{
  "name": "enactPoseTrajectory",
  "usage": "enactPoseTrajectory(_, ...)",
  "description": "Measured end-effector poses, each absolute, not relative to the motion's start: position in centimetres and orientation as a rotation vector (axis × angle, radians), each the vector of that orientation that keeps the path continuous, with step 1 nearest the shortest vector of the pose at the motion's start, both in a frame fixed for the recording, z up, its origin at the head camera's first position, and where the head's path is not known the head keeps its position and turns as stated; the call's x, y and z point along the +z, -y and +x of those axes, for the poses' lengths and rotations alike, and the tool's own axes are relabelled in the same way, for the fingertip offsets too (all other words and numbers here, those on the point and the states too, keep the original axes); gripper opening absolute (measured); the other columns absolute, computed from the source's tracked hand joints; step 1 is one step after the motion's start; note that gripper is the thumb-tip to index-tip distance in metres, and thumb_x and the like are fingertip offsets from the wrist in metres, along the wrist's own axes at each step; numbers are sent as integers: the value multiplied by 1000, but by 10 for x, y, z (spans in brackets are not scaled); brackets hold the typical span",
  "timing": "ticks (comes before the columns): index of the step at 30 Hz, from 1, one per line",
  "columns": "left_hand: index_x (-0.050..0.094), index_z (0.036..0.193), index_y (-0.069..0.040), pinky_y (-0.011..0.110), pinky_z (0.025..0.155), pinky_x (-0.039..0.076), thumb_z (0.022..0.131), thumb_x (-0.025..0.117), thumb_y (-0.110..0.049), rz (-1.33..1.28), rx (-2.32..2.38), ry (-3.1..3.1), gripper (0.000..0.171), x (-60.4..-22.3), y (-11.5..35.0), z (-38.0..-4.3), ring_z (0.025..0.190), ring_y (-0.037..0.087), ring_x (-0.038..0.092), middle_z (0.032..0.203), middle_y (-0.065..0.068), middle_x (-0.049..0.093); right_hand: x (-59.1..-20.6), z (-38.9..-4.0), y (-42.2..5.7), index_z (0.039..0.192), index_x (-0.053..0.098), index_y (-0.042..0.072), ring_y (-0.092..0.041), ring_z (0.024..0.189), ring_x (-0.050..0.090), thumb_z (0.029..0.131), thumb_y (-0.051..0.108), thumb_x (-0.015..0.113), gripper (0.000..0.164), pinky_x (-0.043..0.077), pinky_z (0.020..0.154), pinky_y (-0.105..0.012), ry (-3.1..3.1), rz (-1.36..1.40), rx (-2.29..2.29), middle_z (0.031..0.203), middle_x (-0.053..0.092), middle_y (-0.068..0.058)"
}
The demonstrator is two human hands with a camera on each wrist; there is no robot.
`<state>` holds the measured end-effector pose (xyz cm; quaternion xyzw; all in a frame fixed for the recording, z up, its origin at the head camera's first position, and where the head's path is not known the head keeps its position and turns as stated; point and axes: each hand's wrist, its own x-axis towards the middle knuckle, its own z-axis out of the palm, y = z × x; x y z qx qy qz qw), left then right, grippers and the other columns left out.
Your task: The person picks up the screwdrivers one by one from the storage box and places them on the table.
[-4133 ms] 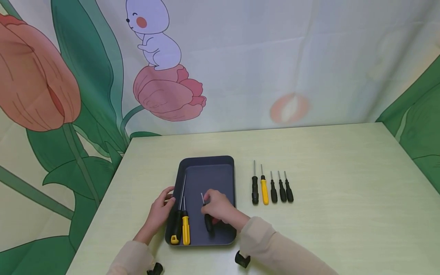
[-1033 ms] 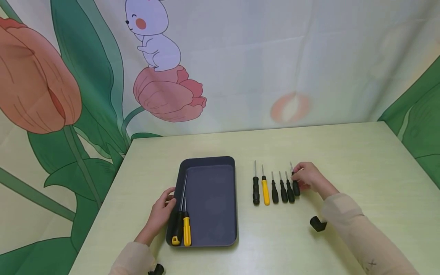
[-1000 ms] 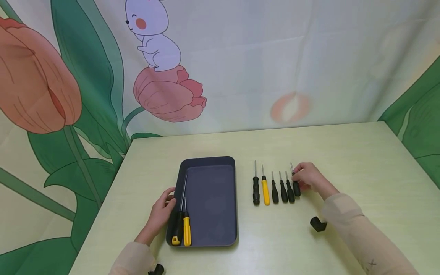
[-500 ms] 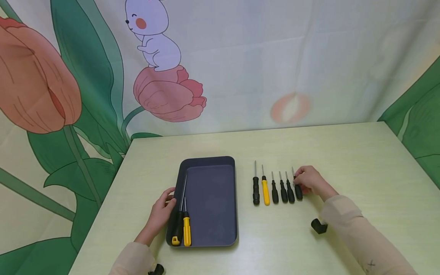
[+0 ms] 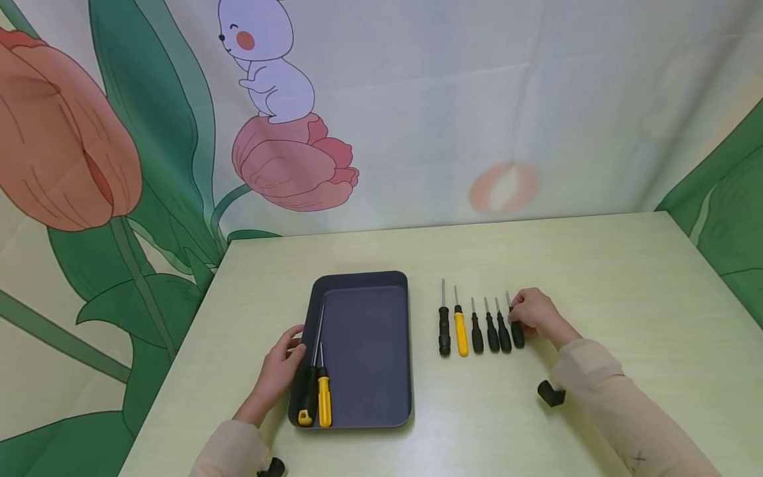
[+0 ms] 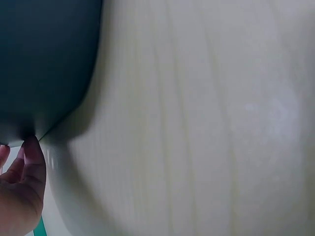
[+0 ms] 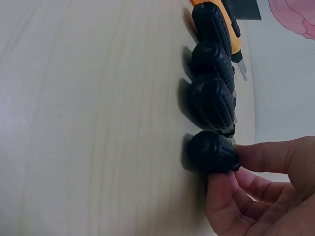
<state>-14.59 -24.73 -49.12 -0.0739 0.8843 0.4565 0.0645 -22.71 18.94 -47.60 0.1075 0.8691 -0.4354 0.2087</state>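
Note:
My right hand (image 5: 538, 314) pinches a short screwdriver with a black handle (image 5: 517, 333) at the right end of a row. In the right wrist view its black handle (image 7: 212, 151) lies at the table surface, between thumb and fingers. Just left of it are several black-handled screwdrivers (image 5: 503, 336) and one yellow-handled screwdriver (image 5: 461, 334), shafts pointing away from me. My left hand (image 5: 277, 366) touches the left side of a dark tray (image 5: 408, 371) with thumb and fingers; the left wrist view shows the thumb against the tray's outer wall (image 6: 49, 64).
Inside the tray along its left side lie a long screwdriver with a black handle and yellow end (image 5: 308, 391) and a yellow-handled screwdriver (image 5: 324, 401). The pale table (image 5: 596, 278) ends at a printed curtain (image 5: 429, 119) behind.
Earlier, my right hand held a black screwdriver over the tray. It has carried it to the row's right end and shifted it slightly nearer me. The left hand stays at the tray.

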Motion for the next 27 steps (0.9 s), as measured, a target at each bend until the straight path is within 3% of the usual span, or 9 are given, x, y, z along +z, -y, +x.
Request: enactPoseTrajectory(27,33,133,-15,48,92,38,94,37,-17,-227,1392,-2653,40,-490,247,-146,110,35,48,127,21,44,-471,-225,-189,87,51,-2,-16,56,48,75,1,60,15,46,48,-27,-2438,312,-1146,75,49,-7)
